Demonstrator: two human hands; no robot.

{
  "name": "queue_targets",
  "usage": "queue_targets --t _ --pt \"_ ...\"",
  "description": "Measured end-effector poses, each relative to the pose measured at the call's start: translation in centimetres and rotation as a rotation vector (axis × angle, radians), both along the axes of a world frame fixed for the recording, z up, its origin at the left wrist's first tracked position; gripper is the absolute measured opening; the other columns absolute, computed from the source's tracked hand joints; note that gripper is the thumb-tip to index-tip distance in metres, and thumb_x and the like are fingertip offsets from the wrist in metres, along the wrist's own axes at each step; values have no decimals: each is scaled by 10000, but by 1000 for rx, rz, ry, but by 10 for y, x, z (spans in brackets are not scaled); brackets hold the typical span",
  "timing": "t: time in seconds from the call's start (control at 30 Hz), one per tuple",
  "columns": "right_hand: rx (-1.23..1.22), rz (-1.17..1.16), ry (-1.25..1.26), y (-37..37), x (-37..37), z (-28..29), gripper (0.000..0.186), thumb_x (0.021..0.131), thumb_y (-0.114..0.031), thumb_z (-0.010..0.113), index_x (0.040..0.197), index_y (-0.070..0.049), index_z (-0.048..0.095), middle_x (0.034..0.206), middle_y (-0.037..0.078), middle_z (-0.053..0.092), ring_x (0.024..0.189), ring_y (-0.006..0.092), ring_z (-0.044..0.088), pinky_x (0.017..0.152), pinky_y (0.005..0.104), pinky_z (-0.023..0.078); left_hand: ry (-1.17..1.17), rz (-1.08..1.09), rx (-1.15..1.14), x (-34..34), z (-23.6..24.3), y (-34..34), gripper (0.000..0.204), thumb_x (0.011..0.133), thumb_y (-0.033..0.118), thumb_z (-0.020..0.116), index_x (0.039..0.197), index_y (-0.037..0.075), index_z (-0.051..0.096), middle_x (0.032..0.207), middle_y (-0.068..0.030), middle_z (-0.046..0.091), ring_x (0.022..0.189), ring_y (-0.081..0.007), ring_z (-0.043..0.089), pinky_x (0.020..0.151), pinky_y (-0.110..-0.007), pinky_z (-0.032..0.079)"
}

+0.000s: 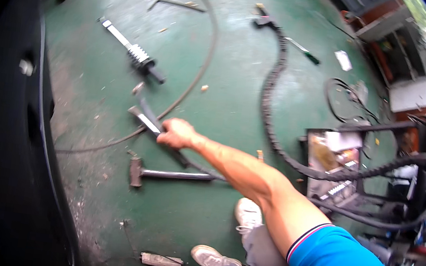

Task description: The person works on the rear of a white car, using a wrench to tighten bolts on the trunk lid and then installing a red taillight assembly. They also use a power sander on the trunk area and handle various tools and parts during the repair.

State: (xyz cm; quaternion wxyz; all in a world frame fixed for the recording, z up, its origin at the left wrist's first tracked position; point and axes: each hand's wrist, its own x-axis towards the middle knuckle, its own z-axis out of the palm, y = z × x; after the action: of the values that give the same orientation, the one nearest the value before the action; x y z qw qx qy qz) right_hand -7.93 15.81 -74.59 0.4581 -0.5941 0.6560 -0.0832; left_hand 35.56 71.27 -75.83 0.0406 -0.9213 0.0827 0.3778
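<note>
My right hand [177,132] reaches forward and left from a blue sleeve, low over the green floor. Its fingers are closed around a bar-like tool [145,122] with a shiny shaft and a dark grip running back under the hand. A second grey bar [146,107] lies alongside it; blur hides whether I hold that too. Just nearer to me, a sledgehammer [136,171] with a blocky rusty head rests on the floor, its handle pointing right beneath my forearm. Farther off lies a shock absorber [138,54] with a white coil spring. My left hand is out of view.
A dark vehicle panel [10,122] runs along the left. A thin hose [214,36] curves over the floor. A sleeved welding-type cable [269,92] leads to a black cart [326,175] at right. A T-shaped tool [179,4], a green-handled screwdriver [307,53] and a power strip [161,261] lie around.
</note>
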Motion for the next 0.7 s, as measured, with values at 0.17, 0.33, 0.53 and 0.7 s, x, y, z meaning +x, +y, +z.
queue_targets --t 0.17,0.33,0.53,0.7 --pt "-63 -48 -253 116 -36 133 393 787 -357 661 1009 -33 659 927 236 690 884 425 673 778 538 527 399 -89 -564 -140 217 -155 490 996 182 667 1400 -67 543 1269 -187 671 1138 -292 648 1025 -386 495" --pt "-261 -176 -458 230 -41 319 277 834 -269 626 974 -31 601 919 199 637 867 424 645 737 522 517 819 -301 -966 -284 394 -333 756 968 274 681 1508 -94 300 1171 -218 658 1153 -281 604 1102 -419 390" --pt "-14 -316 -365 317 -72 478 504 914 -359 654 1347 -106 595 1224 115 649 1148 302 655 950 444 540 1016 -488 -719 -387 530 -390 221 995 187 659 1052 -27 646 634 -12 540 491 -105 502 545 -282 456" --pt "198 -647 -307 368 -136 469 439 859 -368 702 1181 -70 678 1080 202 726 1013 376 698 885 491 550 819 -637 -854 -399 627 -414 204 1017 207 637 1033 3 626 628 46 437 499 -48 390 553 -247 450"
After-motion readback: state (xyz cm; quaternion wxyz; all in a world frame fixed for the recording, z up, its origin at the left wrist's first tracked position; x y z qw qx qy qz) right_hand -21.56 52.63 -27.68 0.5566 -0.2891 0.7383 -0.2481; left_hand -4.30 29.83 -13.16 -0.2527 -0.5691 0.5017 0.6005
